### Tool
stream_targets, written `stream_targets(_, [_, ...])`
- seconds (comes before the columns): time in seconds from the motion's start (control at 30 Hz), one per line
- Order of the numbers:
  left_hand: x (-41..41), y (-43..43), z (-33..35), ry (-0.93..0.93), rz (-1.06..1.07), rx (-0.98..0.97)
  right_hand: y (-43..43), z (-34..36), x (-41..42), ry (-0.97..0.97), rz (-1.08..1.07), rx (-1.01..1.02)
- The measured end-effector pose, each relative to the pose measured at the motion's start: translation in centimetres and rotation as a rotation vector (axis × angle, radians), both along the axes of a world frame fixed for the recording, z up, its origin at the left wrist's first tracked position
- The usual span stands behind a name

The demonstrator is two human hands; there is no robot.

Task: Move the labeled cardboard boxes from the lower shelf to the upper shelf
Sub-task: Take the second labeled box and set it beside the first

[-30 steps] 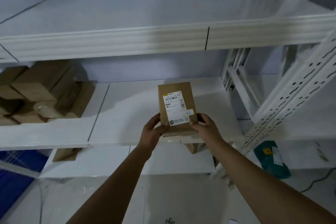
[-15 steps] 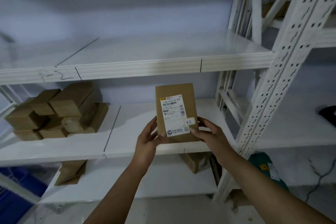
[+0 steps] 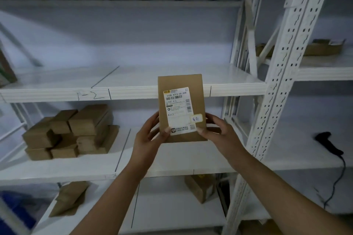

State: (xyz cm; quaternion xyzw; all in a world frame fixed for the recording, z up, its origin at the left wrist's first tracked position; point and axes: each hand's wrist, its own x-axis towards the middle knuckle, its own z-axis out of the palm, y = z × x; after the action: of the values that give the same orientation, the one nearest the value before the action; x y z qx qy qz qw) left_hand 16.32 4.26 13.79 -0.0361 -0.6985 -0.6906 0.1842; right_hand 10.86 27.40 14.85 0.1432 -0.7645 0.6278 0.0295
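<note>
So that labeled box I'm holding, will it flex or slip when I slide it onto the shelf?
The labeled box probably stays stiff: its edges look straight. It seems light, held upright by the left hand and right hand. Matte cardboard likely won't slip.

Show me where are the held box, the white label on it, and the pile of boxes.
held box (image 3: 179, 82): head view, bare cardboard near its top edge.
white label (image 3: 178, 108): head view, middle of the printed sticker.
pile of boxes (image 3: 87, 120): head view, top right box's face.

Two bare forearms, sleeveless, no gloves or jewellery.
</note>
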Motion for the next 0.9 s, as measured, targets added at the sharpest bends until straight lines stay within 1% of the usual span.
stream_targets(0.1, [0.6,-0.2,1.2,0.020,0.020,0.023,-0.3,1.3,0.3,0.036,0.000,0.014])
stream_targets(0.23, [1.3,-0.7,2.3,0.041,0.064,0.003,-0.8,2.4,0.8,0.079,0.027,0.056])
stream_targets(0.47, [3.0,-2.8,3.6,0.050,0.166,-0.011,-3.5,3.8,0.2,0.102,0.114,0.002])
stream_targets(0.67, [4.6,-5.6,5.5,0.097,0.276,-0.005,-7.4,4.7,-0.8,0.159,0.204,-0.036])
stream_targets(0.9, [6.1,-11.4,6.0,0.095,0.414,-0.070,-14.4,5.7,-0.8,0.216,0.256,-0.032])
